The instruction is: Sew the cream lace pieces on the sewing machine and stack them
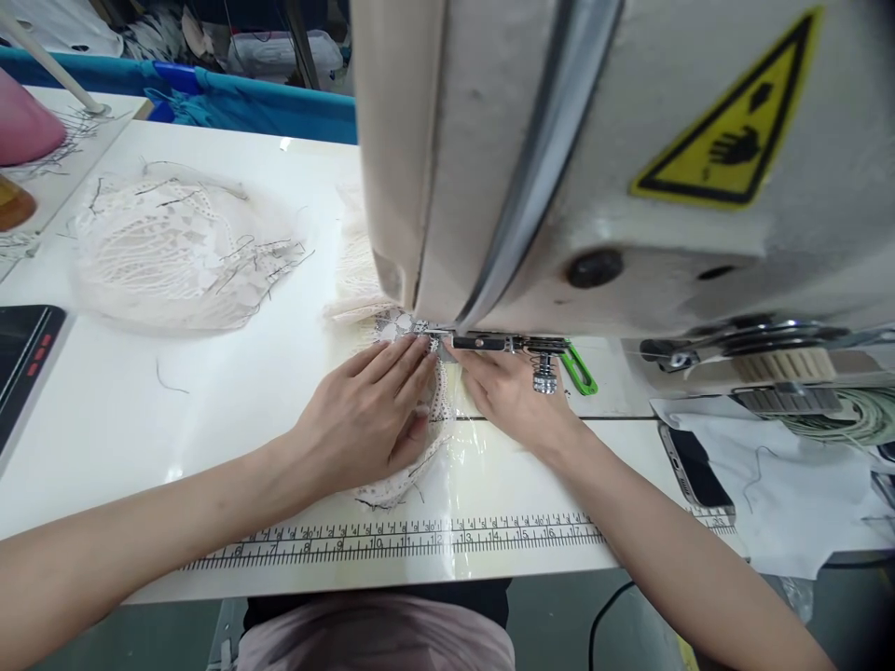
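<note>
My left hand [370, 410] lies flat with fingers stretched out over a piece of white lace fabric [398, 485], pressing it against the table beside the needle area. The lace runs under the head of a sewing machine [489, 186], and its front end curls toward me with dark loose threads. On the other side of the presser foot, my right hand [514, 401] rests low on the machine bed. Its fingers reach toward the lace edge, and metal attachments [489, 342] partly cover them. The stitching point itself is hidden by the machine head and my fingertips.
A pile of lace pieces [168, 252] with dark thread ends lies left. Green thread snips [579, 368] lie behind my right hand. A phone [695, 471] sits on white cloth [783, 494] at right. A printed ruler [392, 540] follows the front edge; a black panel [24, 359] is far left.
</note>
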The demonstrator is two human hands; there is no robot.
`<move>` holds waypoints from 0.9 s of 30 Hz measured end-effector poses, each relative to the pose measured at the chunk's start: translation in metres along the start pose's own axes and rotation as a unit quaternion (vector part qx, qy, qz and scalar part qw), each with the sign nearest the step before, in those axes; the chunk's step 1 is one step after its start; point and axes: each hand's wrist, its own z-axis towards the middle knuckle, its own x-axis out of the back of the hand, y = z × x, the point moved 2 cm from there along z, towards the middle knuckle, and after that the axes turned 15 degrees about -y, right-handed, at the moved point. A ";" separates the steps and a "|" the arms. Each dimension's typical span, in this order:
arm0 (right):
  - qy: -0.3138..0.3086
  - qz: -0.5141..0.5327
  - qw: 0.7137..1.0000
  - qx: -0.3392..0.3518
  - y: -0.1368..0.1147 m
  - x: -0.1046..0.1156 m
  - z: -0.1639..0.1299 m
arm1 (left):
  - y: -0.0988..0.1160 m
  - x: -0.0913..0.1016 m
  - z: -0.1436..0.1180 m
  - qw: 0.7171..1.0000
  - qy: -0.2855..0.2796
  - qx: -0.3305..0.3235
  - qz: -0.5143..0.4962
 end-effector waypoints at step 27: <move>-0.052 0.022 0.984 0.170 -0.004 0.014 -0.007 | 0.013 0.034 -0.053 0.965 0.022 -0.238 0.110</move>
